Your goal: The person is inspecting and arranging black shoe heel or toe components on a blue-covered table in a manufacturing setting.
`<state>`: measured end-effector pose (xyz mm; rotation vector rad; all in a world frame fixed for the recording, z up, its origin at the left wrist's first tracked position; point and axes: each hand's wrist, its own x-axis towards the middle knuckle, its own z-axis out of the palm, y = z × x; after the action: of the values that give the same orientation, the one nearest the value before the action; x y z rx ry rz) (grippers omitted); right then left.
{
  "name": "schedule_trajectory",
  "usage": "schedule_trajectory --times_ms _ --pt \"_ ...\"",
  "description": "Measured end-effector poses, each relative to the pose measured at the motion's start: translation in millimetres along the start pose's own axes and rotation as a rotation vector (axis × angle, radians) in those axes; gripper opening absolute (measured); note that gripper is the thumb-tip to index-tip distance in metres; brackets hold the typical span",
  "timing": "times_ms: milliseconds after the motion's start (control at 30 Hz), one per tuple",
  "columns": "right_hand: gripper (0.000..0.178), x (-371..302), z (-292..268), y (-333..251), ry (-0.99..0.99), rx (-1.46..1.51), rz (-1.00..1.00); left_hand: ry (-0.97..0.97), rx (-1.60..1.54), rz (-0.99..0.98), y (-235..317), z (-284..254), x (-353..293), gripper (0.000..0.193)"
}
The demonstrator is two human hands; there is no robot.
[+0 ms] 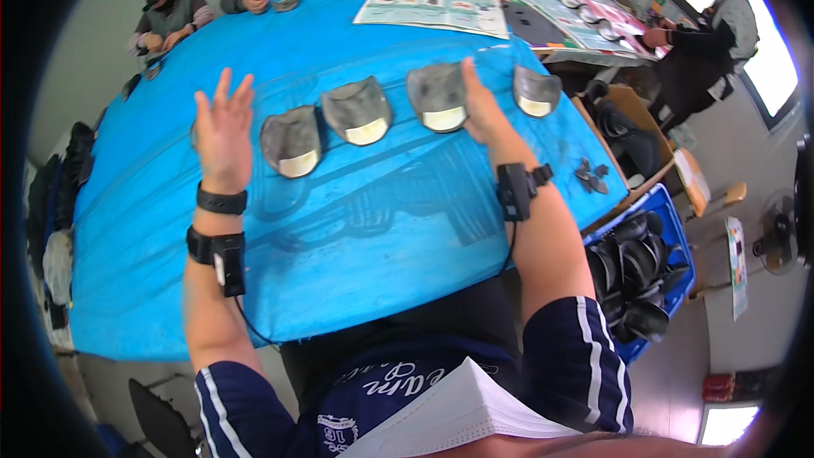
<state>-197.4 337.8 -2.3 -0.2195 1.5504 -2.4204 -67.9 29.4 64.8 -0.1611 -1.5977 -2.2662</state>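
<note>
My left hand (225, 131) is raised above the blue-covered table (356, 203), its fingers spread and nothing in it. Just right of it lies a dark grey curved, cup-like piece (284, 137) with a cream band along its near edge. Three similar pieces continue the row rightward: a second (352, 106), a third (432, 89) and a smaller-looking one (537, 86). Edge-on and with fingers stretched out, my right hand (482, 106) overlaps the third piece's right side; whether it touches cannot be told. Behind my left hand, the edge of another object is mostly hidden.
Small dark scraps (591, 175) lie at the table's right corner. Beyond it stand a cardboard box (649, 119) and a blue crate (681, 276) with black curved parts. Printed sheets (434, 2) cover the far side. Two people work across the table; another stands far right.
</note>
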Motion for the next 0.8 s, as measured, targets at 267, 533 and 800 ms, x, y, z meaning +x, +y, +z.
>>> schedule_trajectory --times_ms 267,533,800 --pt "0.057 11 -66 -36 0.371 -1.414 -0.701 0.070 0.078 0.045 6 13 -3 0.065" --pt "0.036 11 -184 -49 1.075 -0.728 -0.422 0.058 0.140 0.088 11 12 -7 0.065" --pt "0.038 20 -175 -43 0.834 -0.152 -0.365 -0.007 0.074 0.052 13 8 -10 0.064"
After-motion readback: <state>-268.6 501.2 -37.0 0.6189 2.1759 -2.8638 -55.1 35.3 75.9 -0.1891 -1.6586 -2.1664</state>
